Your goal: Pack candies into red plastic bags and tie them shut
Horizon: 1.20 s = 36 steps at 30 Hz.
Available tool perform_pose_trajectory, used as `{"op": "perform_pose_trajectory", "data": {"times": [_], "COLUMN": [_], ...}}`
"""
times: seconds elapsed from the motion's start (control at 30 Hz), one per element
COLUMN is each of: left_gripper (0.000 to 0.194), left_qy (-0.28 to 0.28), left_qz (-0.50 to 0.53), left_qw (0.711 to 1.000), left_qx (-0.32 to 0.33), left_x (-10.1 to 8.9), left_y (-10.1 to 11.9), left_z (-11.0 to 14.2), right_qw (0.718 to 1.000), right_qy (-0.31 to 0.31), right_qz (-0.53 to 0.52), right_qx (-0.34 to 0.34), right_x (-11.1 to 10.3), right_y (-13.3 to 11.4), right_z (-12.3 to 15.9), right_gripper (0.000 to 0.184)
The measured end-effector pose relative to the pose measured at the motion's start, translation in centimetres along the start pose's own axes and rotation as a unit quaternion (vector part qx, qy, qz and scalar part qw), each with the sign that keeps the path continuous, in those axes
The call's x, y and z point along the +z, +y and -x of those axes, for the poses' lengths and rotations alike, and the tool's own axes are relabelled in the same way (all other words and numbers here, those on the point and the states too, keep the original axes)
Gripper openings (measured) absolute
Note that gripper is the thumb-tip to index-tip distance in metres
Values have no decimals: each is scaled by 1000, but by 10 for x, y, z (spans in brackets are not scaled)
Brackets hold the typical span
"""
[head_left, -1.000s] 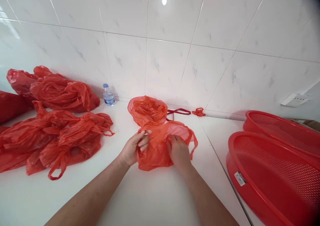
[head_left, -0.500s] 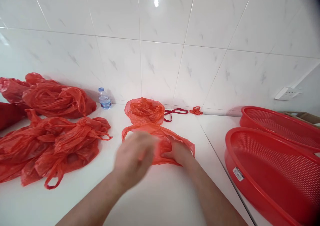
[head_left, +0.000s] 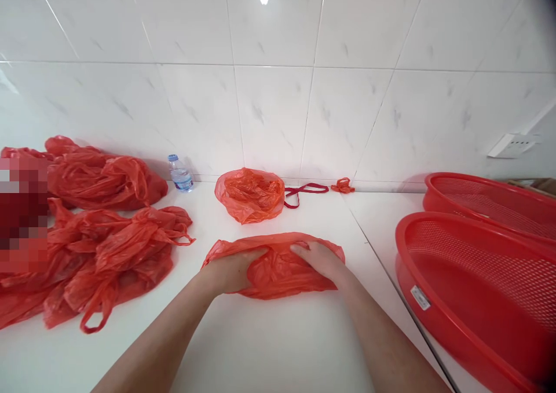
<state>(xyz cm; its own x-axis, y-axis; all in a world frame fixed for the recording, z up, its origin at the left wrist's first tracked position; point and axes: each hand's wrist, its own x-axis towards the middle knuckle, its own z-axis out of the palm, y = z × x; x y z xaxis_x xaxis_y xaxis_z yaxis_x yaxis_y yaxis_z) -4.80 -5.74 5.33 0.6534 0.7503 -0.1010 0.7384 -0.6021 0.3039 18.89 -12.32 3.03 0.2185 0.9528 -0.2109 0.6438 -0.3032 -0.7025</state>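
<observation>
White tabletop (head_left: 269, 346) | left hand (head_left: 234, 270) on red bag (head_left: 278, 274), grip apart | right hand (head_left: 324, 261) too, unclear

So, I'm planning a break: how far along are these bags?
Possibly done: the red bags heaped at left, some bunched or knotted-looking. In hand: the spread bag, with the left hand and right hand at its mouth. Perhaps left: closing that bag, and the open-topped bundle behind it. I can't tell how many remain.
</observation>
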Motion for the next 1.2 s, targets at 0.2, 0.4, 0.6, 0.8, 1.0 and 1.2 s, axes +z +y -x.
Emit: {"op": "perform_pose_trajectory", "data": {"times": [0.2, 0.4, 0.6, 0.8, 1.0, 1.2], "left_gripper": [70, 14, 34, 89, 91, 109], "left_qy": [-128, -17, 146, 73, 74, 71], "left_qz": [-11, 74, 55, 5, 22, 31], "left_qw": [991, 994, 973, 993, 990, 989], "left_qx": [42, 83, 169, 93, 117, 124], "left_x": [2, -6, 12, 42, 47, 50], "left_y": [4, 16, 19, -3, -8, -7], "left_z": [9, 14, 3, -12, -13, -12], "right_qw": [993, 995, 999, 995, 993, 991], "right_qy": [73, 70, 14, -55, -69, -67], "right_qz": [74, 67, 40, 89, 95, 84], "right_qx": [47, 25, -7, -7, -6, -74], "right_x": [11, 8, 4, 0, -10, -2], "right_y": [-3, -3, -12, -14, -13, -15], "right_z": [-12, -12, -2, 8, 29, 67], "right_gripper": [16, 21, 35, 39, 29, 64]}}
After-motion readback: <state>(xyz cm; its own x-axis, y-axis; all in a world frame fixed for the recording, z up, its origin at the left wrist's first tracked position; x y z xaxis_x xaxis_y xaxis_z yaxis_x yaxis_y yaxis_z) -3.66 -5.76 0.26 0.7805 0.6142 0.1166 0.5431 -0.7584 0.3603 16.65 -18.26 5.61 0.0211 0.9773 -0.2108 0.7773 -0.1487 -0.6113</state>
